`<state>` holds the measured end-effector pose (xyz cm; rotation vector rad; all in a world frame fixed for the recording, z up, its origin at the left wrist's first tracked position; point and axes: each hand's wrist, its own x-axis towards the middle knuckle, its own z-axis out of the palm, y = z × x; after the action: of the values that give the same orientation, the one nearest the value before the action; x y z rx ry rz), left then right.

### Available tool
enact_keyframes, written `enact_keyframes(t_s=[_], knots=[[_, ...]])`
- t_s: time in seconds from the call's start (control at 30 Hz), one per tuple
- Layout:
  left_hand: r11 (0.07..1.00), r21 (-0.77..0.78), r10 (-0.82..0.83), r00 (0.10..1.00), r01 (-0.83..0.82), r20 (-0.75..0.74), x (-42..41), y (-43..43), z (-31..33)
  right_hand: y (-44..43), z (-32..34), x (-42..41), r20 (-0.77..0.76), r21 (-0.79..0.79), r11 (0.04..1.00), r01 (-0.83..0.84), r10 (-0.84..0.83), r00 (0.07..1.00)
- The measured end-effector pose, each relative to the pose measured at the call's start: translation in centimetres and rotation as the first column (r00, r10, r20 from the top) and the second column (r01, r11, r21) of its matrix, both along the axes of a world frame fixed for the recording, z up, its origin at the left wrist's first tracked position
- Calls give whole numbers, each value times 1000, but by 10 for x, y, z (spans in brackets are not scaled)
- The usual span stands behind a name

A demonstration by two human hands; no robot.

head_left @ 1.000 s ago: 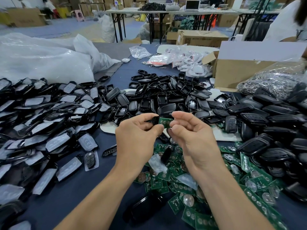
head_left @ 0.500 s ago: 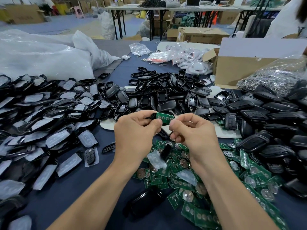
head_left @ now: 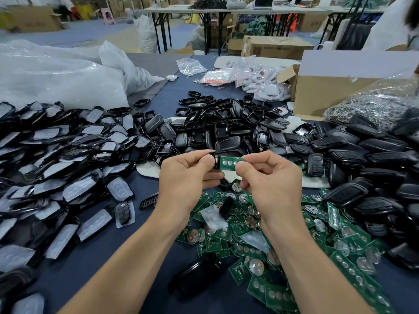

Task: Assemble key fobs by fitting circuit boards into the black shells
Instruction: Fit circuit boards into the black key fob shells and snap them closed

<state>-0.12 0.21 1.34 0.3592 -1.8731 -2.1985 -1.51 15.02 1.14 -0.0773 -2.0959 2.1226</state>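
My left hand [head_left: 188,175] grips a black shell [head_left: 216,160] between thumb and fingers at mid-table height. My right hand [head_left: 269,177] pinches a green circuit board [head_left: 230,162] whose left end sits inside that shell. Most of the shell is hidden behind my left fingers. Below my hands lies a heap of green circuit boards [head_left: 260,241] with round coin cells. Empty black shells [head_left: 222,132] are piled just beyond my hands.
Shells with clear button pads [head_left: 68,164] cover the left of the dark blue table. Closed black fobs [head_left: 374,159] are stacked on the right. A cardboard box [head_left: 322,96], a bag of metal rings [head_left: 371,107] and white plastic bags [head_left: 56,80] stand at the back.
Both hands have stayed together above the board heap. The green board shows more plainly, lying flatter against the shell between my fingers.
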Motion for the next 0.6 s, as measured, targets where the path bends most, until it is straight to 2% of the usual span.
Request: enact_keyframes(t_s=[0.13,0.4,0.6], knots=[[999,-41,-1,1000,1,0,1,-1,2,-2,1,1,-72,108,993,36,-29,997],[999,-49,-8,1000,8,-1,3,2,4,-4,1,3,-99,233,965,119,-98,990],[997,-69,-18,1000,17,-6,3,3,5,-8,1,6,-148,266,946,188,-152,977]])
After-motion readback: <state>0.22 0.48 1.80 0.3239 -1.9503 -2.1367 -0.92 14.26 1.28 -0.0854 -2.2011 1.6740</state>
